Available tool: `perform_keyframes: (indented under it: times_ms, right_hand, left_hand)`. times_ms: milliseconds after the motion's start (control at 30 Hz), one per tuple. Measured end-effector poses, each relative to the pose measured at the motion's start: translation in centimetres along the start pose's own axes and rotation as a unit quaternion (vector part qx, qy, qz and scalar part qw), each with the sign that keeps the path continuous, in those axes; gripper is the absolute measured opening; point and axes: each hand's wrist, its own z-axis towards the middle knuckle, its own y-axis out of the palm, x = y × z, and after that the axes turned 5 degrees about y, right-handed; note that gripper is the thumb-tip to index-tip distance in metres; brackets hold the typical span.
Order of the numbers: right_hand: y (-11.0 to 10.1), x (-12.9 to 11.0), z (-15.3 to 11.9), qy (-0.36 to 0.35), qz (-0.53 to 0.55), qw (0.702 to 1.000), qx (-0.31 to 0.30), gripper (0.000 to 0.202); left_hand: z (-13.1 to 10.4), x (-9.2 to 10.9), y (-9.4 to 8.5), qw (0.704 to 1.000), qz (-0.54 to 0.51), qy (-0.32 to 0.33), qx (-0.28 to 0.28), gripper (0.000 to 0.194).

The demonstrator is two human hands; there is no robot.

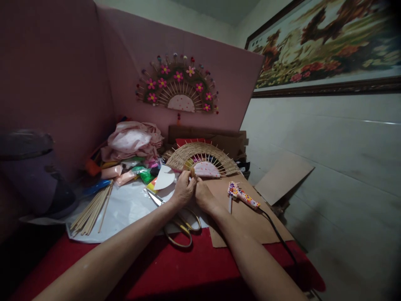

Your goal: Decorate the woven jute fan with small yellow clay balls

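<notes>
Toward the left edge of the worktop (150, 263), you had pale sticks (91, 210) on a white sheet (127, 211). Scissors (184, 228) lay nearer the front edge. Over the middle, your left hand (184, 187) pinched a small tan piece (192, 171), mostly hidden; your right hand (203, 195) curled against it, its hold impossible to tell. Behind, toward the back edge, was the woven fan (203, 149). A patterned glue gun (244, 196) lay on cardboard (260, 225) near the right edge.

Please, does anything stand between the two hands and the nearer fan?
Only a small brownish piece shows there, at the fingers of the left hand, with the right hand close beside it. Nothing else visible blocks the way to the nearer fan.
</notes>
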Motion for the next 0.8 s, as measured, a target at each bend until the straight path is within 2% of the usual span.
perform_keyframes:
  times_ms: [167,300,433,567,667,800]
  right_hand:
    - [0.1,-0.1,-0.1,0.013,-0.048,0.999,-0.01,0.033]
    - [-0.1,-1.1,-0.5,0.027,-0.118,0.992,-0.021,0.036]
    - [-0.6,-3.1,-0.7,0.089,-0.239,0.967,0.004,0.033]
    - [-0.9,-4.0,-0.5,0.1,-0.322,0.94,0.048,0.031]
    - [-1.0,-4.0,-0.3,0.09,-0.324,0.94,0.059,0.031]
    - [-1.2,-3.6,-0.3,0.078,-0.262,0.961,0.044,0.031]
  left_hand:
    - [-0.1,0.0,0.0,0.999,0.037,-0.009,0.008,0.017]
    - [-0.1,0.2,-0.1,0.997,0.069,0.01,0.026,0.018]
    - [-0.3,0.9,-0.4,0.996,0.065,0.017,0.053,0.016]
    - [-0.5,1.6,-0.7,0.997,0.04,0.013,0.059,0.019]
    - [-0.5,1.7,-0.8,0.998,0.006,0.005,0.057,0.021]
    - [-0.3,1.3,-0.7,0.998,-0.048,-0.004,0.048,0.023]
